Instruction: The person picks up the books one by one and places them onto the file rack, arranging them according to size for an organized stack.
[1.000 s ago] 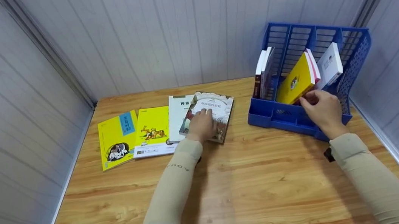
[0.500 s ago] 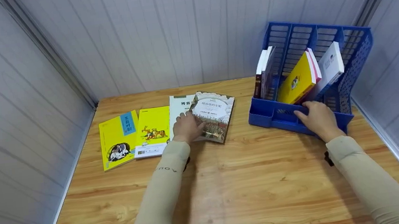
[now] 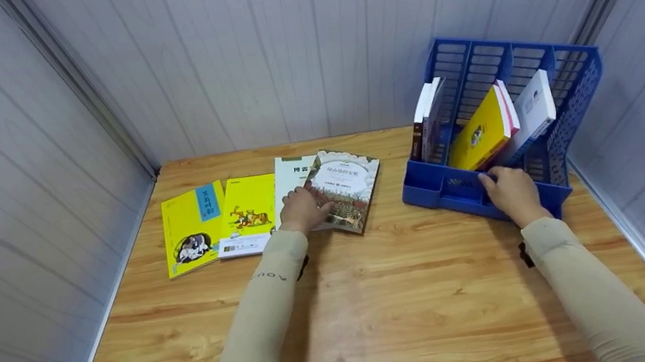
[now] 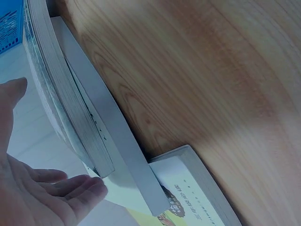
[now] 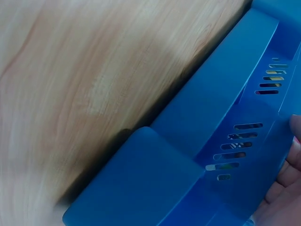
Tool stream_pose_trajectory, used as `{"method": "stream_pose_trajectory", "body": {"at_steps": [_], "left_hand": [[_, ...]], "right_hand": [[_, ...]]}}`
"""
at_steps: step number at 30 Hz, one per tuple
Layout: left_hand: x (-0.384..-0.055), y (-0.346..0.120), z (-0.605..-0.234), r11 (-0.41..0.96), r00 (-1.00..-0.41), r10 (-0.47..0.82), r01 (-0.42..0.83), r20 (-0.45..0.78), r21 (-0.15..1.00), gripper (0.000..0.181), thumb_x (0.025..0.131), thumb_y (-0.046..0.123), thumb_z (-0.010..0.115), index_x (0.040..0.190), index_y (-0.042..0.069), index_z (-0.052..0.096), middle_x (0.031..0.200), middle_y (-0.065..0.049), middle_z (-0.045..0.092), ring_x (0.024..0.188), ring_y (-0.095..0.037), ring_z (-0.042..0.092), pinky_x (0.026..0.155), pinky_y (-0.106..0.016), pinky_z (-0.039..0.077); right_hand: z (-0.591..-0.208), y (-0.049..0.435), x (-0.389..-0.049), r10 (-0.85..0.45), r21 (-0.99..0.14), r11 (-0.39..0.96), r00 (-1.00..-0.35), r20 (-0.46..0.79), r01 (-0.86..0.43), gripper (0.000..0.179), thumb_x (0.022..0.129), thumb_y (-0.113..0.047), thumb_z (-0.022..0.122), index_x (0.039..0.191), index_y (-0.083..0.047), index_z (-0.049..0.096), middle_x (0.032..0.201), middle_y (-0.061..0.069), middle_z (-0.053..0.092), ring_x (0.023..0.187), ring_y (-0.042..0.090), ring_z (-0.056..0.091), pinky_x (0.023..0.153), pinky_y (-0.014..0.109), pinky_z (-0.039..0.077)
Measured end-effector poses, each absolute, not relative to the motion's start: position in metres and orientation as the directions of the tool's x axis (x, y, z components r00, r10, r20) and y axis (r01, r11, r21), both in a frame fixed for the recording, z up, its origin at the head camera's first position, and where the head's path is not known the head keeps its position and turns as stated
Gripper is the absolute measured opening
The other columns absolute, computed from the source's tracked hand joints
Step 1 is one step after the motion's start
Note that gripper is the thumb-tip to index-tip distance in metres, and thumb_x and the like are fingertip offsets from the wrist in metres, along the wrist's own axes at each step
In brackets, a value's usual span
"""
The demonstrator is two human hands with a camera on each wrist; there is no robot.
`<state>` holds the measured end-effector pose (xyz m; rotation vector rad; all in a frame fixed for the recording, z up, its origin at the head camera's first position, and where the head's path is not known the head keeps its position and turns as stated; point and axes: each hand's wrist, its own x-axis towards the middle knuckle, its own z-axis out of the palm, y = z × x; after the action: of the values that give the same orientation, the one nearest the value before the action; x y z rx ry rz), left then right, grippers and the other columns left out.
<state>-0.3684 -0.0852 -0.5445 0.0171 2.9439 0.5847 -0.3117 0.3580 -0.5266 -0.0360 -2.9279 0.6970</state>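
My left hand (image 3: pixel 300 211) is at the left edge of a book with a pale oval title panel (image 3: pixel 345 187), thumb and fingers spread. In the left wrist view its fingertips (image 4: pixel 96 188) meet the corner of that thick book (image 4: pixel 77 94), with the thumb held apart. Beneath lies a white-green book (image 3: pixel 291 175), partly covered. My right hand (image 3: pixel 511 191) grips the front wall of a blue file rack (image 3: pixel 459 189), thumb on the near side and fingers over the edge. Yellow (image 3: pixel 479 131) and white books (image 3: pixel 529 109) lean inside the rack.
Two yellow books (image 3: pixel 196 227) (image 3: pixel 248 205) lie flat at the left, the right one overlapping a white strip. Dark-spined books (image 3: pixel 426 119) stand in the rack's left slot. Panel walls (image 3: pixel 282 57) enclose the wooden table (image 3: pixel 410 293) at the back and both sides.
My left hand has slid left off the top book's cover to its left edge. My right hand has let go of the yellow book and moved down to the rack's front wall.
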Motion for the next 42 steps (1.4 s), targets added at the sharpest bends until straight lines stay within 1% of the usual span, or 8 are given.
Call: {"method": "stream_pose_trajectory", "body": {"at_steps": [6, 13, 18, 24, 28, 33, 39, 42], "left_hand": [[-0.367, -0.082, -0.545, 0.926, -0.989, 0.024, -0.034, -0.148, 0.377, 0.094, 0.098, 0.063, 0.072, 0.144, -0.016, 0.050, 0.139, -0.035, 0.061, 0.132, -0.051, 0.057, 0.109, -0.055, 0.055], [-0.364, -0.076, -0.542, 0.953, -0.983, 0.046, -0.011, -0.178, 0.304, 0.103, 0.095, 0.066, 0.075, 0.148, -0.017, 0.046, 0.140, -0.033, 0.062, 0.135, -0.050, 0.057, 0.119, -0.052, 0.047], [-0.365, -0.071, -0.542, 0.940, -0.984, -0.008, -0.069, -0.180, 0.335, 0.100, 0.088, 0.063, 0.084, 0.146, -0.013, 0.053, 0.141, -0.031, 0.064, 0.134, -0.050, 0.057, 0.114, -0.054, 0.051], [-0.368, -0.067, -0.540, 0.913, -0.979, -0.082, -0.149, -0.187, 0.380, 0.095, 0.083, 0.057, 0.091, 0.143, -0.007, 0.056, 0.140, -0.031, 0.063, 0.134, -0.046, 0.057, 0.112, -0.055, 0.051], [-0.371, -0.065, -0.535, 0.904, -0.975, -0.121, -0.185, -0.185, 0.386, 0.091, 0.081, 0.052, 0.094, 0.140, -0.006, 0.057, 0.139, -0.030, 0.063, 0.132, -0.045, 0.057, 0.111, -0.055, 0.052], [-0.382, -0.070, -0.537, 0.881, -0.972, -0.111, -0.193, -0.207, 0.432, 0.072, 0.080, 0.040, 0.095, 0.131, -0.004, 0.070, 0.132, -0.026, 0.069, 0.124, -0.043, 0.063, 0.104, -0.055, 0.057], [-0.411, -0.077, -0.567, 0.848, -0.973, -0.045, -0.158, -0.228, 0.506, 0.059, 0.074, 0.039, 0.099, 0.115, 0.001, 0.079, 0.116, -0.018, 0.079, 0.099, -0.034, 0.071, 0.087, -0.050, 0.062], [-0.406, -0.075, -0.562, 0.797, -0.968, -0.006, -0.157, -0.252, 0.583, 0.060, 0.074, 0.032, 0.099, 0.119, -0.001, 0.077, 0.120, -0.017, 0.078, 0.097, -0.029, 0.069, 0.092, -0.048, 0.062]], "right_hand": [[-0.527, 0.359, -0.312, 0.070, -0.496, 0.868, -0.989, 0.133, -0.005, 0.052, 0.115, -0.035, 0.053, 0.129, 0.012, 0.071, 0.122, 0.036, 0.073, 0.111, 0.054, 0.070, 0.101, 0.069, 0.054], [-0.529, 0.359, -0.311, 0.056, -0.487, 0.873, -0.983, 0.176, -0.038, 0.049, 0.115, -0.032, 0.054, 0.128, 0.012, 0.072, 0.113, 0.035, 0.076, 0.099, 0.052, 0.073, 0.092, 0.068, 0.057], [-0.534, 0.360, -0.310, 0.059, -0.488, 0.871, -0.977, 0.205, -0.049, 0.046, 0.115, -0.030, 0.056, 0.125, 0.011, 0.074, 0.109, 0.033, 0.077, 0.095, 0.050, 0.073, 0.088, 0.067, 0.057], [-0.535, 0.361, -0.310, 0.053, -0.494, 0.866, -0.971, 0.235, -0.073, 0.042, 0.114, -0.029, 0.058, 0.118, 0.009, 0.077, 0.096, 0.028, 0.078, 0.079, 0.041, 0.071, 0.077, 0.061, 0.057], [-0.537, 0.362, -0.312, 0.064, -0.500, 0.863, -0.970, 0.236, -0.065, 0.043, 0.114, -0.029, 0.057, 0.120, 0.009, 0.076, 0.101, 0.030, 0.078, 0.088, 0.047, 0.073, 0.085, 0.065, 0.058], [-0.538, 0.362, -0.313, 0.078, -0.505, 0.862, -0.972, 0.221, -0.045, 0.044, 0.114, -0.029, 0.057, 0.123, 0.010, 0.074, 0.112, 0.033, 0.077, 0.102, 0.052, 0.073, 0.095, 0.068, 0.056], [-0.538, 0.360, -0.314, 0.090, -0.509, 0.860, -0.970, 0.226, -0.039, 0.043, 0.114, -0.028, 0.058, 0.122, 0.010, 0.075, 0.110, 0.032, 0.077, 0.101, 0.051, 0.073, 0.096, 0.067, 0.056], [-0.538, 0.360, -0.313, 0.088, -0.501, 0.864, -0.964, 0.251, -0.051, 0.042, 0.113, -0.027, 0.059, 0.120, 0.010, 0.076, 0.107, 0.032, 0.078, 0.098, 0.051, 0.073, 0.093, 0.067, 0.057]]}}
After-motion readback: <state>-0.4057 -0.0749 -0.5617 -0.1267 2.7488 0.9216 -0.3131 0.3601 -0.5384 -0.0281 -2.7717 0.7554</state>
